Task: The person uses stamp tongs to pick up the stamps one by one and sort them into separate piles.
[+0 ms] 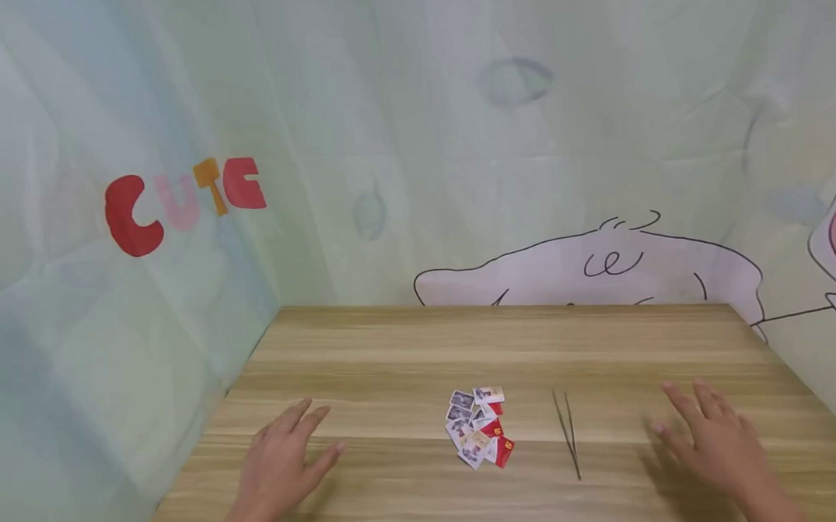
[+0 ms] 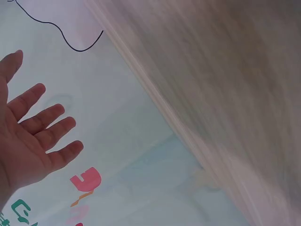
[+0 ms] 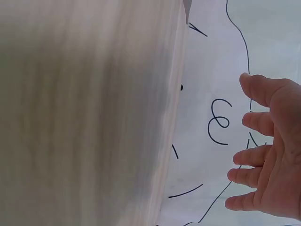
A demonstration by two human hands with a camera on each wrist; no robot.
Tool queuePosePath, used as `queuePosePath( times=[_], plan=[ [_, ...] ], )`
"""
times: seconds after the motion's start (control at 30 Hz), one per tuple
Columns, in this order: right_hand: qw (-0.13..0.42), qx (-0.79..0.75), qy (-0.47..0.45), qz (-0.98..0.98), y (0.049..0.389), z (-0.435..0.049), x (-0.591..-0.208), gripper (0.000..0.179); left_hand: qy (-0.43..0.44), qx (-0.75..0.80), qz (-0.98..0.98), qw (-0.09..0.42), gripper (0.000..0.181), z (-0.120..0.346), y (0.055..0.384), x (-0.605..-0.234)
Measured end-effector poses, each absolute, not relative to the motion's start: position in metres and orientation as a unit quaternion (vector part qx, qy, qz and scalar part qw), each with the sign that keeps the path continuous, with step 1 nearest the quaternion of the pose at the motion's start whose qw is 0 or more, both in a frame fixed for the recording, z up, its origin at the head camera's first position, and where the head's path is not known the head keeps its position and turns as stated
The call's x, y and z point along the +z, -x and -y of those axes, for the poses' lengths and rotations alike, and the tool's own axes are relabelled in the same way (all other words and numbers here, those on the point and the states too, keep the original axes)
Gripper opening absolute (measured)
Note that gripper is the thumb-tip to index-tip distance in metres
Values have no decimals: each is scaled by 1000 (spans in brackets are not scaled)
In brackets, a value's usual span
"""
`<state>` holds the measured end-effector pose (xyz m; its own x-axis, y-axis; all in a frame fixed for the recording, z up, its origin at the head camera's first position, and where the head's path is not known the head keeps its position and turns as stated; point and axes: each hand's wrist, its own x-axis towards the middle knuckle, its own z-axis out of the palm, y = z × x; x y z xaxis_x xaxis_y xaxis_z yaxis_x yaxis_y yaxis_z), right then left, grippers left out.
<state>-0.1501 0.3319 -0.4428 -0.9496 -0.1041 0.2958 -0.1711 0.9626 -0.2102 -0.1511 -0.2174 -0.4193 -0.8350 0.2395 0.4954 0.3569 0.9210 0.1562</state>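
In the head view a loose pile of small stamps (image 1: 474,447), some grey and some red and white, lies mid-table with its pieces overlapping. Just right of it lies a pair of thin metal tweezers (image 1: 569,433), tips spread toward the far side. My left hand (image 1: 278,462) hovers to the left of the stamps, fingers extended and thumb apart. On the other side, my right hand (image 1: 716,443) is held over the table to the right of the tweezers, casting a shadow. Both wrist views show spread fingers and bare palms, the left hand (image 2: 33,132) and the right hand (image 3: 273,150).
The wood-grain table (image 1: 366,357) reaches back to a pale fabric backdrop (image 1: 385,138) with a cartoon outline. On the left side hangs cloth (image 1: 63,323) with colourful letters.
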Motion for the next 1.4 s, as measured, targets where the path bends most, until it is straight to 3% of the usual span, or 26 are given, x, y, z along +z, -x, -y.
queuePosePath(
  times=[0.37,0.57,0.77,0.97,1.13,1.23,1.4],
  plan=[
    [135,184,-75,971,148,-326,-444,63,122,-196,949,214,50,209,153,-418],
    [123,224,-78,964,146,-319,-442,63,138,-230,934,236,47,200,153,-418],
    [153,288,-95,941,148,-312,-443,58,139,-266,921,248,44,194,156,-422],
    [112,336,-72,932,147,-305,-439,57,142,-310,906,252,45,187,160,-425],
    [108,371,-44,921,146,-296,-436,53,154,-351,885,264,47,182,161,-423],
    [112,395,-38,911,147,-290,-435,51,146,-384,878,247,46,179,161,-422],
    [114,426,-28,897,149,-279,-436,47,114,-432,877,174,48,172,160,-420]
  ],
)
